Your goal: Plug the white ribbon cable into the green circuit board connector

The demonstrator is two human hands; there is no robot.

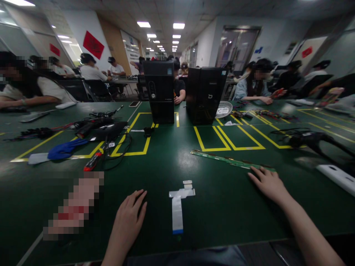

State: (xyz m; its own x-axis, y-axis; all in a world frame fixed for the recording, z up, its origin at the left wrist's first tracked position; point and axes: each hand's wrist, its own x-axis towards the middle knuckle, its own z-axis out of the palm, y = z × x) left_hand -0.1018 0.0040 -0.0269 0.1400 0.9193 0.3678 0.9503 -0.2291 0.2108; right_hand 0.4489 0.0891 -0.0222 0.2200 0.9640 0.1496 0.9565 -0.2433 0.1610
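My left hand (128, 216) lies flat on the dark green table (222, 207), fingers stretched out and holding nothing. Just to its right lies a white flat ribbon cable (177, 208) with a blue tip, not touched. My right hand (268, 183) rests palm down with spread fingers. Its fingertips are at the near right end of a long thin green circuit strip (230, 160) that lies slanted on the table.
Two black computer towers (162, 90) (205, 94) stand at the table's middle among yellow tape boxes (219, 138). Left: a red-handled screwdriver (94, 160), black cables, a blue cloth (65, 149). Right: a black tool (307, 140) and white part (337, 177). Other people sit around.
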